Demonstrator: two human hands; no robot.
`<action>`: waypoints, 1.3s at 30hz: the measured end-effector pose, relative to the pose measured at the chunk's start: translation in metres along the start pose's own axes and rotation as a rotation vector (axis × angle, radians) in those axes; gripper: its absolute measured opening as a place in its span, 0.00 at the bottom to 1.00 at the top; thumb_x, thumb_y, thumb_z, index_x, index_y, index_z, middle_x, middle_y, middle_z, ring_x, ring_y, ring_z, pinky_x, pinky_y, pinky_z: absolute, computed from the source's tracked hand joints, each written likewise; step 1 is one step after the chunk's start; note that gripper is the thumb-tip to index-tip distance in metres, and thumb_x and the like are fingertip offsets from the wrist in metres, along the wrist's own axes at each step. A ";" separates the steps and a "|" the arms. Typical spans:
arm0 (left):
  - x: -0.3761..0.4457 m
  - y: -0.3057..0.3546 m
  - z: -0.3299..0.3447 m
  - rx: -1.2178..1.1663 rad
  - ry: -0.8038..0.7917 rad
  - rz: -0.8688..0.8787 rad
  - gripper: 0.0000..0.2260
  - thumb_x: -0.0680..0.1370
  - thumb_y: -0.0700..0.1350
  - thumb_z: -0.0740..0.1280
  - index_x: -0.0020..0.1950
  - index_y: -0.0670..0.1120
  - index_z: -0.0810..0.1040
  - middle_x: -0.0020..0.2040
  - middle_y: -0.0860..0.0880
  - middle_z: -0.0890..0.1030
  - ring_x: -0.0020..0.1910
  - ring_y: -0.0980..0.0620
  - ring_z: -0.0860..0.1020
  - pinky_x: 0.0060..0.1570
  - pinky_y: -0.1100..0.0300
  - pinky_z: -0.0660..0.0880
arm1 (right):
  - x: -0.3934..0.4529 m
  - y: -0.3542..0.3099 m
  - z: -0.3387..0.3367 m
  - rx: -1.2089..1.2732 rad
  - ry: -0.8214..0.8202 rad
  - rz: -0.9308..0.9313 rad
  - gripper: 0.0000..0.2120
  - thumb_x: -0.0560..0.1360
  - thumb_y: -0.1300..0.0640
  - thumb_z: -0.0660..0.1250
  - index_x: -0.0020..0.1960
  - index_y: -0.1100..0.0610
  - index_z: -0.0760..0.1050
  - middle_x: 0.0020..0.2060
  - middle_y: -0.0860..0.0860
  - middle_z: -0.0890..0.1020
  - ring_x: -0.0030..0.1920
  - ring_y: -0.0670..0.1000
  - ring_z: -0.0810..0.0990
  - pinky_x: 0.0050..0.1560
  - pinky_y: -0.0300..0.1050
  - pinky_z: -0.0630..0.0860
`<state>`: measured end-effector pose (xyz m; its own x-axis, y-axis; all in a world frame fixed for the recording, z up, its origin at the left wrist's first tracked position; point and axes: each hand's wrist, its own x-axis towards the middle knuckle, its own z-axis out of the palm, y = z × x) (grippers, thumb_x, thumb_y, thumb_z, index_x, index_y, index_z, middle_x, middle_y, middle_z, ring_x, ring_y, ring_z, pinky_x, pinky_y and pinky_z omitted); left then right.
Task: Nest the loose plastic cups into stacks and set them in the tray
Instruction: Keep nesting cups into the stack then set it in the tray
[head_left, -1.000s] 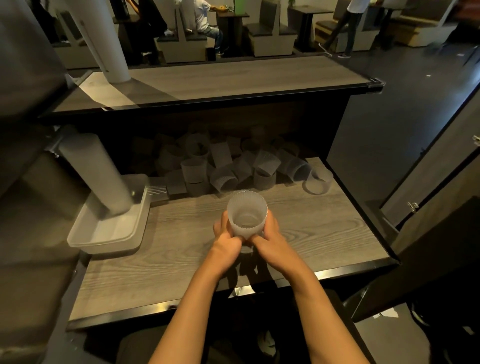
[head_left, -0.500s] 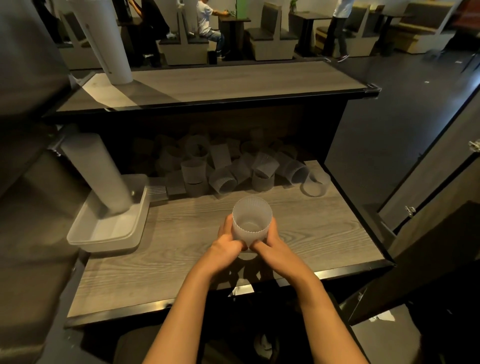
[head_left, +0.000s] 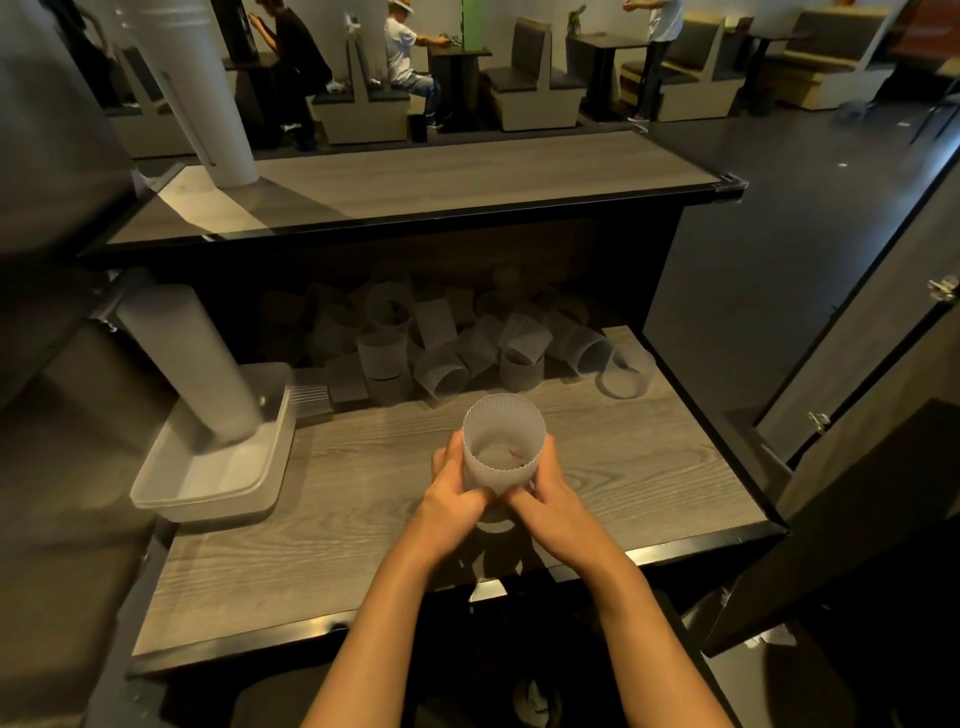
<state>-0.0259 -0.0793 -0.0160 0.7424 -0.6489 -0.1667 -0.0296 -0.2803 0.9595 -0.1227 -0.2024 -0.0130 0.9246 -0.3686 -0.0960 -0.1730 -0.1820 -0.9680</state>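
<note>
The left hand (head_left: 457, 499) and the right hand (head_left: 545, 501) both hold 1 cloudy white plastic cup with a wavy rim (head_left: 503, 449). The fingers of each hand curl around its lower part, and the thumbs meet at the front. The cup is upright with its mouth facing up. It is above the middle of the grey wooden counter (head_left: 363, 545), and its bottom is hidden behind the hands, so I cannot tell if it is 1 cup or a few nested together.

At 12 o'clock from the held cup, at the back of the counter under the upper wooden shelf (head_left: 441, 182), lies a messy pile of loose cloudy plastic cups (head_left: 457, 353). Some stand up and some lie on their sides. At 1 o'clock, at the right end of the pile, 1 clear cup on its side (head_left: 626, 371) lies a little apart.

At 9 o'clock, at the left edge of the counter, sits the white plastic tray with low walls (head_left: 218, 493). A tall cloudy stack of nested cups (head_left: 192, 369) leans in it, with its low end in the tray and its top tilted away to the left.

On the upper shelf, at 11 o'clock, stands a tall white stack of cups (head_left: 208, 104) that goes up out of view.
</note>
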 end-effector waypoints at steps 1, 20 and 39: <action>-0.001 0.001 0.000 -0.004 0.000 0.011 0.28 0.68 0.51 0.70 0.59 0.75 0.65 0.63 0.59 0.67 0.67 0.52 0.71 0.68 0.53 0.72 | 0.001 0.001 0.000 -0.002 0.004 -0.010 0.32 0.79 0.54 0.70 0.73 0.38 0.54 0.72 0.48 0.66 0.71 0.47 0.70 0.57 0.35 0.76; -0.004 -0.008 -0.001 0.157 0.060 -0.012 0.28 0.75 0.39 0.72 0.67 0.60 0.64 0.65 0.54 0.64 0.70 0.52 0.67 0.67 0.59 0.67 | 0.005 0.012 0.002 -0.231 0.042 0.028 0.36 0.76 0.53 0.70 0.76 0.37 0.55 0.70 0.41 0.66 0.70 0.46 0.62 0.58 0.40 0.66; 0.009 -0.006 0.019 0.061 0.200 -0.108 0.32 0.71 0.37 0.67 0.55 0.76 0.68 0.61 0.54 0.75 0.65 0.51 0.74 0.64 0.54 0.73 | 0.014 0.019 0.005 -0.151 0.115 0.069 0.34 0.74 0.57 0.65 0.71 0.31 0.59 0.69 0.42 0.71 0.71 0.48 0.67 0.67 0.52 0.73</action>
<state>-0.0317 -0.0965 -0.0279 0.8613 -0.4610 -0.2138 0.0218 -0.3868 0.9219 -0.1108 -0.2061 -0.0337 0.8655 -0.4850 -0.1252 -0.2915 -0.2844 -0.9133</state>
